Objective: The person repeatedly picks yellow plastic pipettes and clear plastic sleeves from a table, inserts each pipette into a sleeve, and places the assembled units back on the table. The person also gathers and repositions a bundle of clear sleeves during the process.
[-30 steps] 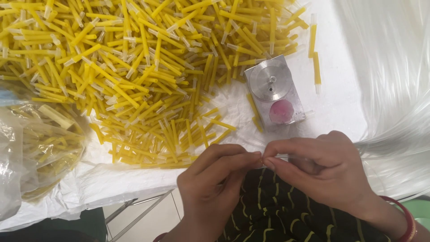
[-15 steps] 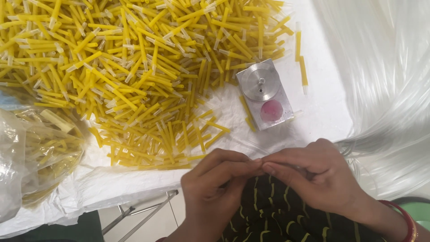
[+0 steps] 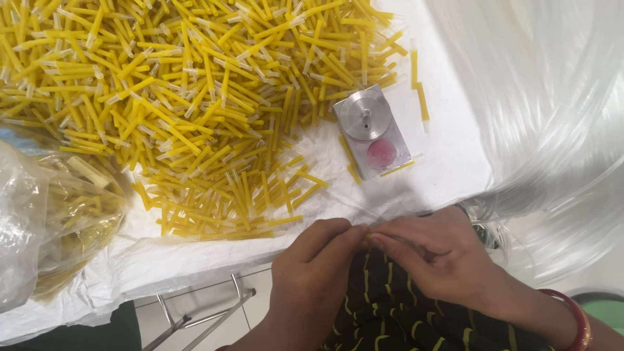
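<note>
My left hand (image 3: pixel 312 273) and my right hand (image 3: pixel 435 253) meet fingertip to fingertip at the near edge of the table, over my dark patterned lap. Both pinch something very fine where the fingers touch. It looks like a thin clear strand (image 3: pixel 368 229), mostly hidden by the fingers. A big loose pile of short yellow tubes (image 3: pixel 195 97) with clear tips covers the white sheet (image 3: pixel 455 162) just beyond the hands. A small metal block (image 3: pixel 374 130) with a round disc and a pink pad lies right of the pile, above my right hand.
A large bundle of clear glossy strands (image 3: pixel 552 97) fills the right side. A clear plastic bag (image 3: pixel 58 214) holding more yellow tubes sits at the left edge. A red bangle (image 3: pixel 578 318) is on my right wrist. A metal frame (image 3: pixel 208 318) shows below the table.
The hands stay pinched together and work slightly at the fingertips. The view has drifted, so the pile and the block sit a little higher and to the left in the frame.
</note>
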